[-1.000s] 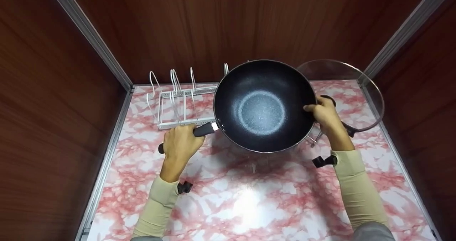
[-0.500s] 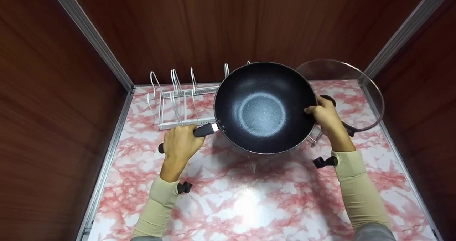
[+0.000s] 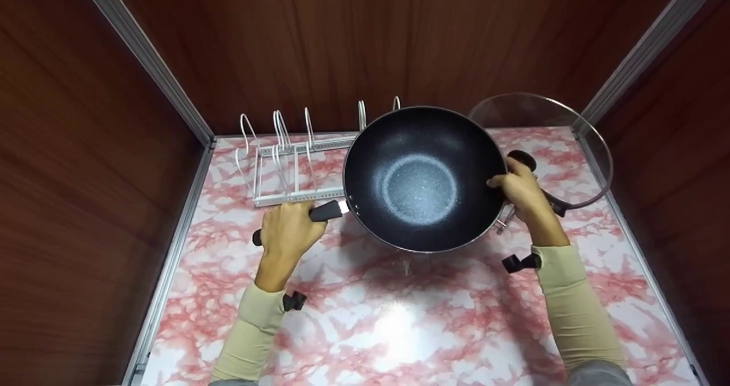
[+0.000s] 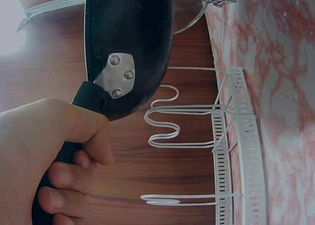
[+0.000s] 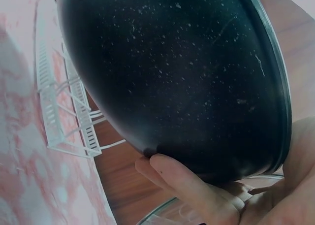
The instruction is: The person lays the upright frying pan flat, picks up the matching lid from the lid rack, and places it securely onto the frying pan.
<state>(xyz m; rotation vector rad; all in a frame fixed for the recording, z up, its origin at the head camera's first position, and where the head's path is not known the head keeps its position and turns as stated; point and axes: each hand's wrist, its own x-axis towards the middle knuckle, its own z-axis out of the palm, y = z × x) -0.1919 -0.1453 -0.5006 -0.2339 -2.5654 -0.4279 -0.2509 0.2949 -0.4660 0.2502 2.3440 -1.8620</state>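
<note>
A dark wok (image 3: 419,189) with a pale speckled centre is held above the table, its inside facing the head camera. My left hand (image 3: 290,229) grips its black handle (image 3: 326,211); the left wrist view shows the fingers curled round it beside a riveted metal bracket (image 4: 120,75). On the opposite side, my right hand (image 3: 522,195) pinches the rim, thumb over the inside. Seen from the right wrist, its fingers (image 5: 179,178) lie against the wok's speckled outer wall (image 5: 182,87). Part of a white wire rack (image 3: 299,196) is hidden behind the wok.
A large glass lid (image 3: 610,161) with a black knob (image 3: 521,159) stands tilted at the right, partly behind my right hand. Wire ends (image 3: 502,226) show below it. Wooden panels (image 3: 285,44) enclose the pink-and-white marbled table (image 3: 342,329) at the back and sides.
The wok has come slightly lower in the head view, toward me, uncovering more of a rack hook behind it. Both hands keep their hold. The glass lid has shifted a little left.
</note>
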